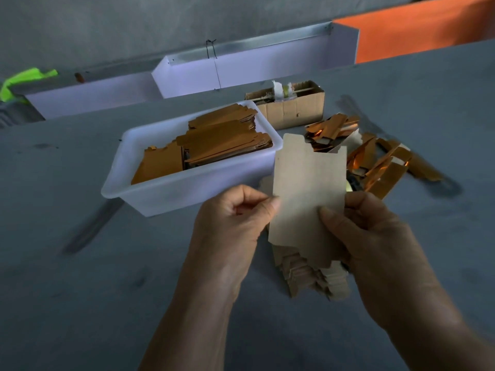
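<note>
Left hand, right hand, pinching card blank side edges

A single wide-angle view from the person's head looks forward and down, close over the left hand and right hand, with the grey table stretching to the far wall

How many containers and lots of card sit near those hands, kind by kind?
White plastic tub: 1
Cardboard box: 1
Pile of shiny orange pieces: 1
Stack of brown card blanks: 1
Card blank held by left hand and right hand: 1
Total: 5
</note>
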Tool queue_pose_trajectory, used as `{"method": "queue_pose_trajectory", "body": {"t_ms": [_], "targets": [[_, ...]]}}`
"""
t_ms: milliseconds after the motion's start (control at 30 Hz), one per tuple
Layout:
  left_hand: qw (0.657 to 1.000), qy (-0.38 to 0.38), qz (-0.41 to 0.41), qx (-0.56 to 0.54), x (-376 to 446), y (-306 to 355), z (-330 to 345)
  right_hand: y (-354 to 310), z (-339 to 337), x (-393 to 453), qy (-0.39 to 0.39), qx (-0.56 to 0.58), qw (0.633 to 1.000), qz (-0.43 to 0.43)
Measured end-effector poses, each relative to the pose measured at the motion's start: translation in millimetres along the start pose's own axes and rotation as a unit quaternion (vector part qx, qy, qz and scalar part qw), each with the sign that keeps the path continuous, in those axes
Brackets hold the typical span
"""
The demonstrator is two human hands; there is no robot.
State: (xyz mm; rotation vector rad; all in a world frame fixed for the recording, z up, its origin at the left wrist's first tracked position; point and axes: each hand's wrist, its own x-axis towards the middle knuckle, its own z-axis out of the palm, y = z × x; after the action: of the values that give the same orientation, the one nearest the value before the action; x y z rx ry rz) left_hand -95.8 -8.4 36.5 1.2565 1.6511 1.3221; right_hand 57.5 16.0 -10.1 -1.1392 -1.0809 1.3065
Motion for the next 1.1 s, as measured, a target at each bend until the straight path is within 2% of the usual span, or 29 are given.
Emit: {"method": "queue_pose_trajectory", "body": {"t_ms": [367, 500, 700, 967, 1100], "targets": [[0.999, 0.037, -0.03, 0.005, 6, -14, -4, 4, 12, -2, -0.025, 0.019, 0.998, 0.046], [0.999, 0.036, -0.029, 0.006, 5, -12, 0, 8, 9, -4, -0.013, 0.04, 0.997, 0.058], [0.998, 0.013, -0.063, -0.021, 6, -10, 1, 11, 2, -7, -0.035, 0.079, 0.995, 0.056], [1.0, 0.009, -0.008, 0.028, 2, -8, 3, 12, -6, -9, -0.069, 0.13, 0.988, 0.046], [0.999, 0.013, -0.034, 0.002, 3, -10, 4, 14, -6, -12, -0.085, 0.142, 0.985, 0.051]]}}
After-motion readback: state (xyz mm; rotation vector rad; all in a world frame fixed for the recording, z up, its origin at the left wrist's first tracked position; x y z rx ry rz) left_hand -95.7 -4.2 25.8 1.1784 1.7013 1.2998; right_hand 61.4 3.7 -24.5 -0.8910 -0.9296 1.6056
